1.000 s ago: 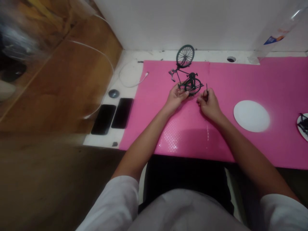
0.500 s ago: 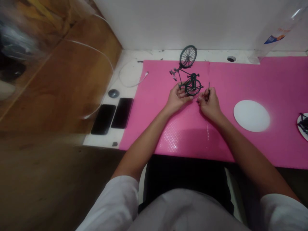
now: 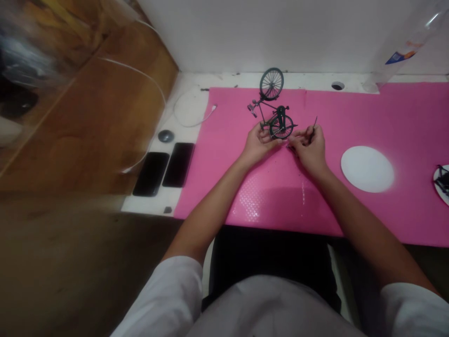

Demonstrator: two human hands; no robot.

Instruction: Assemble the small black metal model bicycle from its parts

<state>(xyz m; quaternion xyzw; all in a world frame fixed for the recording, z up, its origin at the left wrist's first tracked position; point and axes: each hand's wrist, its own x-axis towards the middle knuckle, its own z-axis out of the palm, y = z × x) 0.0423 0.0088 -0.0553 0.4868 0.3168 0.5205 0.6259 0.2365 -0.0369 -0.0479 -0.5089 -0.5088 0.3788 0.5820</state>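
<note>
A dark green miniature bicycle is held above the pink mat, its spoked front wheel pointing toward the wall. My left hand is closed around the rear-wheel end, fingers behind it and thumb stretched below the tire. Just right of that wheel, my right hand is closed on a thin dark rod-like tool that sticks up past the knuckles. The right fingertips pinch close to the left thumb; a small part may be between them, too small to make out.
The pink mat covers most of the white table. A white round plate lies to the right, with a plate of black parts beyond it. Two phones, a dark round object and a white cable are at left.
My right hand has turned slightly, and the rod-like tool in it now leans further right. The bicycle's front wheel has shifted a little left. My left hand stays in place.
</note>
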